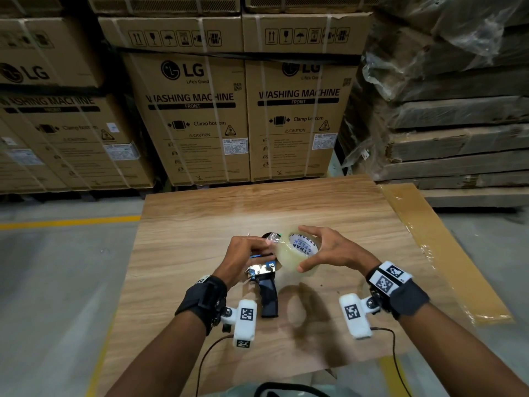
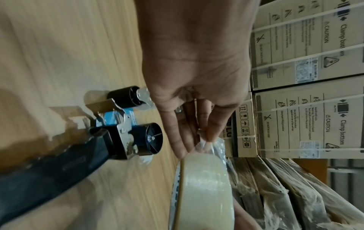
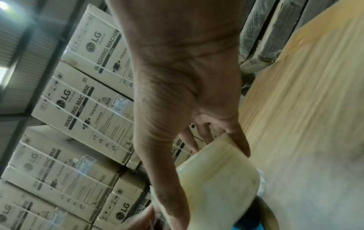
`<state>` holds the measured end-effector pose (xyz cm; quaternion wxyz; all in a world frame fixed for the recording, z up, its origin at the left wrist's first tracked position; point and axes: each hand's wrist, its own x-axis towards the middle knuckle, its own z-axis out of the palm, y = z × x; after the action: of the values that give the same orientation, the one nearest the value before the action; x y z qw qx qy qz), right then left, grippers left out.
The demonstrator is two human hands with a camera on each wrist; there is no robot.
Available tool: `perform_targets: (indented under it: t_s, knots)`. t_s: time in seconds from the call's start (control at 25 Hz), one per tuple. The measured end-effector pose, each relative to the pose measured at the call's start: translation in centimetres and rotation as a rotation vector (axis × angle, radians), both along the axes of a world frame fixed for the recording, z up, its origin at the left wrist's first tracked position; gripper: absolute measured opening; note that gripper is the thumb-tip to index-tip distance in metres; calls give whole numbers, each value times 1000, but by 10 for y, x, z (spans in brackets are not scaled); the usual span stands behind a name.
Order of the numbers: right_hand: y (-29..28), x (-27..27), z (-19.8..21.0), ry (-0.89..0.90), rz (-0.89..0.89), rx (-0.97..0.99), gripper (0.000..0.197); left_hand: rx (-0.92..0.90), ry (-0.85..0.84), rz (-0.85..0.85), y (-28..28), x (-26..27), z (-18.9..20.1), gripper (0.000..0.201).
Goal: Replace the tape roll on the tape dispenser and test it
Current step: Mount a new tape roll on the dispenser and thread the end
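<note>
Hands (image 1: 249,253) gripping tape roll (image 1: 297,253) — perhaps "STRAN FLEX"

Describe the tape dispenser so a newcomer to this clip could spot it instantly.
Start at the wooden table before the stacked washing-machine cartons. Between the person's wrists lies the tape dispenser, below the clear tape roll. Its dark handle, shiny metal plate and blue parts set it apart.

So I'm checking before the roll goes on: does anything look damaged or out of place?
One thing: the free end of the tape roll is crumpled into a wad where the left hand pinches it. The dispenser lies on the table with its hub bare.
</note>
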<state>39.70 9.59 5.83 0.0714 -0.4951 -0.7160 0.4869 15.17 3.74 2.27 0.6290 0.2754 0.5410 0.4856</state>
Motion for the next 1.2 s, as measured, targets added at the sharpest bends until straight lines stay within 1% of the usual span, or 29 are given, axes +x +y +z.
perform_targets:
  t_s: [0.08, 0.16, 0.24, 0.4, 0.6, 0.76, 0.92, 1.08, 1.2]
  knots:
    - [1, -8, -2, -10, 7, 13, 124, 15, 51, -70, -3, -6, 0, 19]
    - [3, -18, -2, -23, 8, 34, 125, 36, 170, -111, -5, -13, 1, 20]
    - [7, -28, -2, -45, 18, 69, 126, 44, 248, -85, -3, -21, -1, 20]
    - [25, -47, -4, -88, 45, 108, 126, 47, 298, -67, 1, -41, -4, 27]
    - [41, -70, -19, -139, 3, 172, 123, 61, 391, -7, 14, -60, -5, 28]
    - [52, -80, -33, -173, 20, 182, 124, 89, 528, -29, 32, -65, -12, 26]
    - [58, -83, -44, -184, 60, 154, 132, 126, 701, -107, 50, -52, -11, 27]
    - [59, -89, -55, -191, 79, 146, 135, 151, 774, -254, 67, -45, -15, 44]
    - [61, -91, -61, -211, 114, 147, 134, 132, 835, -351, 71, -44, -20, 51]
